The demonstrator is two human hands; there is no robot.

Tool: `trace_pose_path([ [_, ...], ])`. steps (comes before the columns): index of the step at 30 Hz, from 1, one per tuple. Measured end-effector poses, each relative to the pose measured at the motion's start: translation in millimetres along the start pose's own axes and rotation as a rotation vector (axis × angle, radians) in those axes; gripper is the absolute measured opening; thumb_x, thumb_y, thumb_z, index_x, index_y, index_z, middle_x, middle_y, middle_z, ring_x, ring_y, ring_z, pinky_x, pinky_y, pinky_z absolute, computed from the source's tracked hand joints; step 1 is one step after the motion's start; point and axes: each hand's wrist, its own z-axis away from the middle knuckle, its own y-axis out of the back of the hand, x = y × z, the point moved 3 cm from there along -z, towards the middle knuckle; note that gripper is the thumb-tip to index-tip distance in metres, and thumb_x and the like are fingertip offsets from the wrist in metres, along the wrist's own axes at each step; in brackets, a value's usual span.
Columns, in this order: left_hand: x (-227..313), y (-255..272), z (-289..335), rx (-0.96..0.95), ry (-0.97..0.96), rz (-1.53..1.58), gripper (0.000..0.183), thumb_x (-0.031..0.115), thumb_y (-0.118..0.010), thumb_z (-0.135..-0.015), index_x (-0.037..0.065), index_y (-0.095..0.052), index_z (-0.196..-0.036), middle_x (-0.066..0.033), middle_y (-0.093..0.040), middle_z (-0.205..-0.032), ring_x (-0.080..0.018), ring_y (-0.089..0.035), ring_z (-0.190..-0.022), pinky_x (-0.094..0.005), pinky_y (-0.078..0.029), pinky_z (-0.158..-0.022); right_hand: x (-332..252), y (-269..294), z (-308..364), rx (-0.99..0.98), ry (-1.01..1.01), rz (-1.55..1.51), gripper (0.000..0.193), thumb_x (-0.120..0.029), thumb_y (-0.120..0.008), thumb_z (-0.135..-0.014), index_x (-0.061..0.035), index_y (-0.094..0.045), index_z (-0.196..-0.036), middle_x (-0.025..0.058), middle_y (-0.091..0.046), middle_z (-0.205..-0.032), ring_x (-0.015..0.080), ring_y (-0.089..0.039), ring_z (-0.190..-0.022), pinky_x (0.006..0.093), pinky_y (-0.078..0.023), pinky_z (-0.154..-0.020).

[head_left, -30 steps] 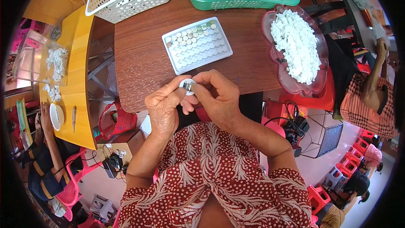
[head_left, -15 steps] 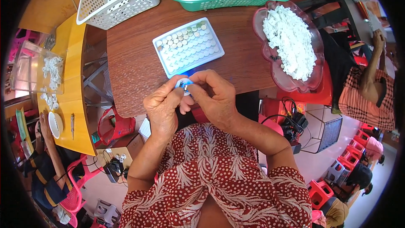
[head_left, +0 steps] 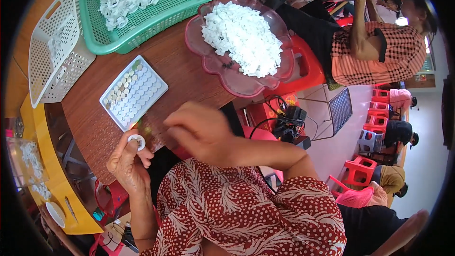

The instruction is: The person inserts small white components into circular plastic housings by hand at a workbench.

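My left hand [head_left: 129,165] pinches a small round white plastic part [head_left: 137,142] with something small and metallic in its middle. It is held just below the near corner of a pale tray [head_left: 146,107]. Rows of button cells [head_left: 122,90] fill part of that tray, beside rows of round hollows. My right hand [head_left: 201,130] is in the air to the right of the part, apart from it. Motion smears its fingers, so what they hold, if anything, is hidden. Farther right stands a pink scalloped bowl [head_left: 195,38] heaped with small white pieces [head_left: 244,38].
A green basket [head_left: 156,26] at the back holds several white ring-like parts. Left of it stands a white perforated basket [head_left: 71,73]. A red stool [head_left: 308,61] is under the bowl's right side. Cables [head_left: 286,118] lie to the right; a co-worker [head_left: 379,52] sits beyond.
The view has swung to the right. My right hand has come away from the white part, which stays in my left hand. The blue glow at the part no longer shows.
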Motion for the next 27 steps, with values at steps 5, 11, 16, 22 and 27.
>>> trace_pose_path([
  [5, -2.2, 0.4, 1.7, -0.030, 0.011, 0.001, 0.026, 0.009, -0.060, -0.085, -0.011, -0.061, -0.101, -0.0113, -0.060, -0.062, -0.0109, -0.053, -0.046, -0.0176, -0.036, -0.039, 18.7, 100.8, -18.7, 0.132, 0.007, 0.473, 0.011, 0.002, -0.063, -0.075, -0.0001, -0.061, -0.085, 0.0146, -0.057, -0.073, 0.0302, -0.059, -0.065, 0.0358, -0.046, -0.056],
  [11, -7.2, -13.8, 5.4, -0.079, 0.062, 0.007, 0.025, 0.010, -0.060, -0.087, -0.009, -0.061, -0.104, -0.0117, -0.061, -0.064, -0.0104, -0.053, -0.046, -0.0175, -0.036, -0.040, 74.3, 153.6, -29.9, 0.081, -0.201, 0.675, 0.015, -0.007, -0.067, -0.071, -0.0017, -0.064, -0.085, 0.0160, -0.058, -0.077, 0.0339, -0.059, -0.074, 0.0403, -0.045, -0.066],
  [16, -6.6, -11.0, 6.4, -0.087, 0.091, -0.001, 0.026, 0.010, -0.061, -0.087, -0.009, -0.062, -0.105, -0.0126, -0.062, -0.066, -0.0106, -0.053, -0.047, -0.0181, -0.038, -0.041, 81.9, 134.7, -46.1, -0.118, 0.052, 0.957, 0.022, -0.011, -0.072, -0.069, -0.0036, -0.065, -0.088, 0.0142, -0.056, -0.078, 0.0300, -0.057, -0.075, 0.0403, -0.046, -0.064],
  [22, -5.7, -11.0, 6.2, -0.077, 0.148, 0.016, 0.024, 0.007, -0.059, -0.087, -0.009, -0.061, -0.105, -0.0136, -0.062, -0.066, -0.0108, -0.055, -0.047, -0.0180, -0.039, -0.041, 92.5, 121.0, -52.2, -0.260, 0.233, 1.201, 0.007, -0.005, -0.059, -0.064, -0.0019, -0.058, -0.070, 0.0159, -0.053, -0.076, 0.0308, -0.054, -0.077, 0.0411, -0.045, -0.066],
  [27, -6.2, -10.3, 4.8, -0.082, 0.170, 0.045, 0.021, 0.005, -0.058, -0.087, -0.007, -0.063, -0.104, -0.0118, -0.064, -0.077, -0.0116, -0.057, -0.051, -0.0183, -0.039, -0.041, 94.4, 119.9, -49.9, -0.324, 0.240, 1.223, 0.017, -0.002, -0.061, -0.059, 0.0004, -0.055, -0.075, 0.0165, -0.053, -0.077, 0.0320, -0.054, -0.076, 0.0406, -0.045, -0.067],
])
